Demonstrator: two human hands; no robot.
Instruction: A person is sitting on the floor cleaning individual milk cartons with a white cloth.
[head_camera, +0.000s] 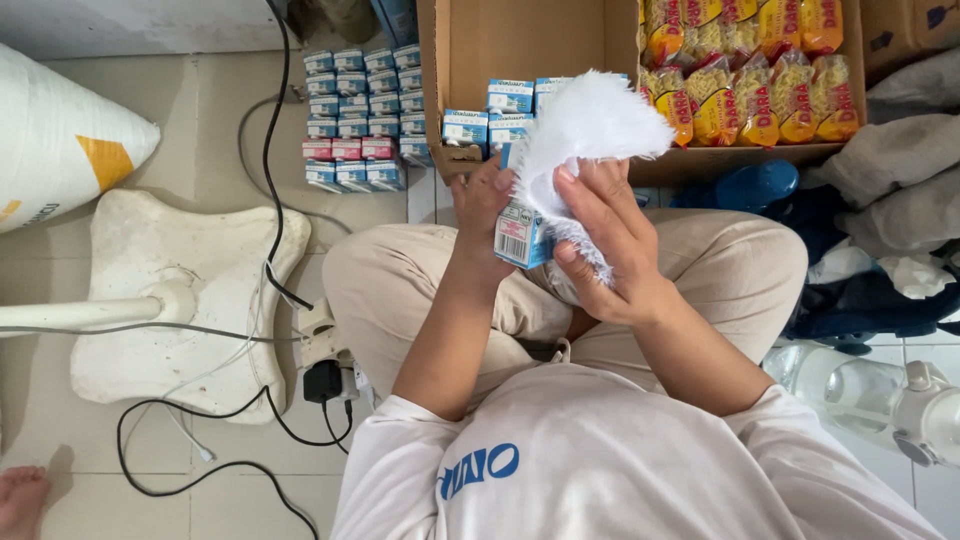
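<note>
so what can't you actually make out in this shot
Head view only:
- small carton: front hidden by white cloth and left hand.
- right hand: palm faces away.
- cardboard box: top cut off by frame edge.
- noodle packets: upper ones cut off.
- bare foot: its owner is out of frame.

Small blue carton (520, 237), white cloth (585, 125)
</note>
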